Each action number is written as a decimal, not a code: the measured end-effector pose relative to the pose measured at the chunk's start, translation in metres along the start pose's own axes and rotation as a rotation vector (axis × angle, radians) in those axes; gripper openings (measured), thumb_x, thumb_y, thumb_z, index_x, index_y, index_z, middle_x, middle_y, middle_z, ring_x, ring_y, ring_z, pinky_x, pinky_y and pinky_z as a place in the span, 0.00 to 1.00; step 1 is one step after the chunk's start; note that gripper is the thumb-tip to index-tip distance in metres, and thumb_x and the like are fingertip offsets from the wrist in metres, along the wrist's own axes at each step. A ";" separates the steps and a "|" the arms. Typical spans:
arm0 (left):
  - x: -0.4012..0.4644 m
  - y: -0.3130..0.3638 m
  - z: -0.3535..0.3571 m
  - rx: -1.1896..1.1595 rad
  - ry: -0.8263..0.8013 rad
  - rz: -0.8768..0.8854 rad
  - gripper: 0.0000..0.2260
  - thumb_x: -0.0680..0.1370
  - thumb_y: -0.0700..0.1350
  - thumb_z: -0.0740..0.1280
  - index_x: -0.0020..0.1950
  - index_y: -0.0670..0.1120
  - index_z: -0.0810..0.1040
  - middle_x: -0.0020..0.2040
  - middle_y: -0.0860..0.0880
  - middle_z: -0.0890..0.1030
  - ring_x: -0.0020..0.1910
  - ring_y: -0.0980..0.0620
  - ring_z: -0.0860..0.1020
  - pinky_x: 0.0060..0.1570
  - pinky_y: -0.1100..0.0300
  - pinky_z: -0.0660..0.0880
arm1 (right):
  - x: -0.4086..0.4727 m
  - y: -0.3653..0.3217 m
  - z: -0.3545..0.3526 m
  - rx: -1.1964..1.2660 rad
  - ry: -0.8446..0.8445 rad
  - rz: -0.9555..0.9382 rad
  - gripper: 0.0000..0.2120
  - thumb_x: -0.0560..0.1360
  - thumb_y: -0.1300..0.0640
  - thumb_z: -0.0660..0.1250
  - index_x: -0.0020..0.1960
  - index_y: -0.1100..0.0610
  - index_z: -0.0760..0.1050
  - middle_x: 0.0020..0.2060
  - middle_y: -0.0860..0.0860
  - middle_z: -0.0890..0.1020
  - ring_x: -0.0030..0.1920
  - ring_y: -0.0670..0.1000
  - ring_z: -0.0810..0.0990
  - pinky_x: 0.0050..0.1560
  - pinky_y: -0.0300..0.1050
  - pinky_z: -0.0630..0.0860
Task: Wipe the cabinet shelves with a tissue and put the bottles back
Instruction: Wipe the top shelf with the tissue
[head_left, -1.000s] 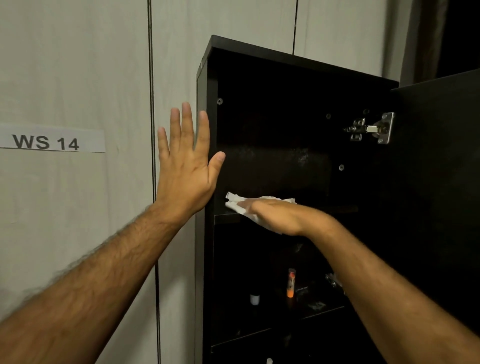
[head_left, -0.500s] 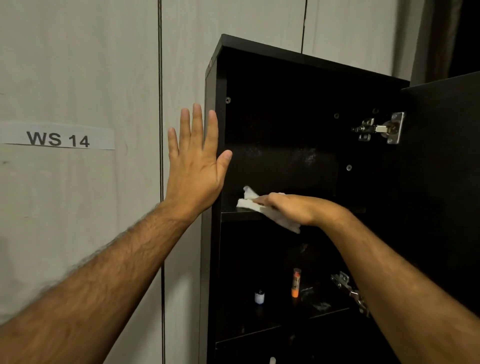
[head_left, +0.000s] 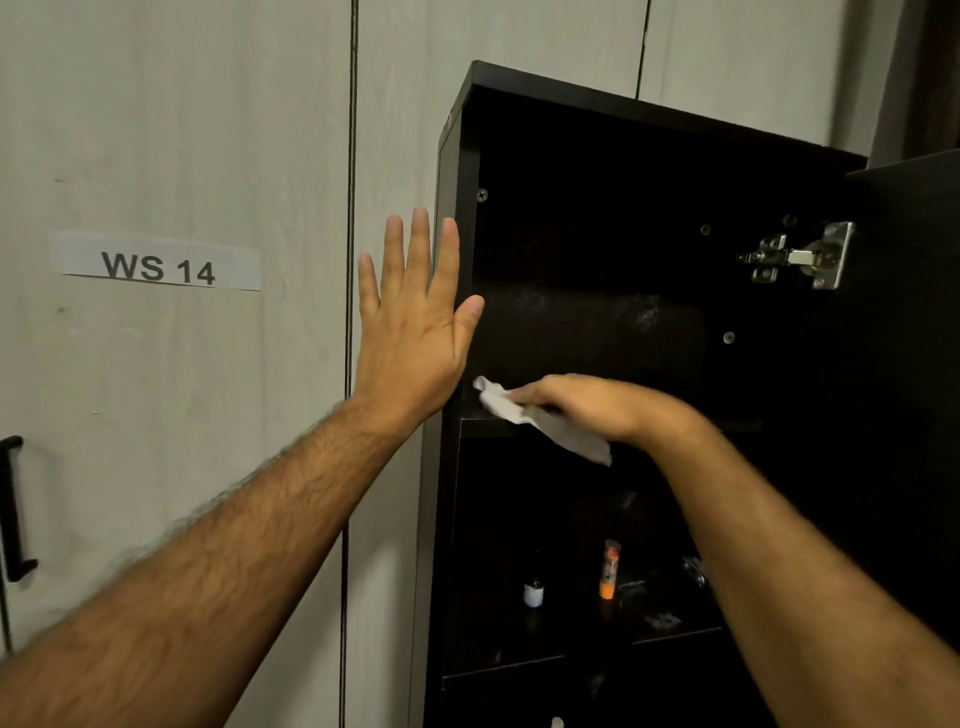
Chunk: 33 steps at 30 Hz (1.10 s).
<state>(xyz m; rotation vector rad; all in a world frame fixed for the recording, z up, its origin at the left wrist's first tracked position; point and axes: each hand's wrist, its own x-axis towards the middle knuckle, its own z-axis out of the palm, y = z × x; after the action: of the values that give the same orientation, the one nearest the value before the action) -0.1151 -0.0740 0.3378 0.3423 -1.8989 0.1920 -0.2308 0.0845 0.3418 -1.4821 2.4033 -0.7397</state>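
Note:
A tall black cabinet (head_left: 571, 114) stands open against a pale wall. My right hand (head_left: 587, 405) lies flat on a white tissue (head_left: 498, 408), pressing it on the upper shelf (head_left: 483, 427) near the left inner wall. One end of the tissue hangs over the shelf's front edge. My left hand (head_left: 415, 332) is spread flat against the cabinet's left outer side, fingers up. On the shelf below stand a small dark bottle (head_left: 533, 592) with a pale label and an orange-tipped tube (head_left: 609, 569).
The cabinet door (head_left: 914, 364) is swung open at the right, on a metal hinge (head_left: 800, 257). A paper label reading WS 14 (head_left: 158, 267) is stuck on the wall panel at left. A black handle (head_left: 13, 509) shows at the left edge.
My right hand has slid the tissue leftward along the upper shelf toward the cabinet's left wall. My left hand stays flat against the cabinet side.

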 end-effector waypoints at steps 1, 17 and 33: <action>-0.001 0.001 0.001 -0.003 0.003 -0.005 0.29 0.83 0.56 0.48 0.80 0.46 0.43 0.80 0.43 0.42 0.79 0.44 0.39 0.76 0.42 0.38 | 0.006 -0.004 0.008 -0.098 0.020 0.014 0.21 0.81 0.46 0.51 0.71 0.45 0.70 0.71 0.46 0.72 0.70 0.49 0.68 0.71 0.46 0.61; -0.002 0.003 -0.004 -0.007 -0.012 -0.052 0.28 0.82 0.58 0.44 0.79 0.51 0.40 0.81 0.47 0.42 0.79 0.48 0.39 0.76 0.42 0.40 | 0.033 -0.011 0.016 -0.148 -0.077 -0.114 0.23 0.80 0.43 0.51 0.71 0.47 0.70 0.70 0.50 0.72 0.69 0.52 0.70 0.67 0.49 0.64; -0.005 0.012 -0.003 -0.087 0.018 -0.075 0.28 0.83 0.54 0.48 0.80 0.48 0.44 0.81 0.48 0.47 0.79 0.50 0.43 0.76 0.41 0.46 | 0.024 -0.014 0.019 -0.133 -0.068 -0.381 0.12 0.78 0.54 0.54 0.37 0.55 0.70 0.42 0.52 0.77 0.43 0.51 0.74 0.49 0.54 0.71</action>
<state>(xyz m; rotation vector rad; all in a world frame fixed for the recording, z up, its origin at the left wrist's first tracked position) -0.1151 -0.0615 0.3346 0.3514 -1.8666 0.0617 -0.2234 0.0523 0.3345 -2.0175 2.1810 -0.5959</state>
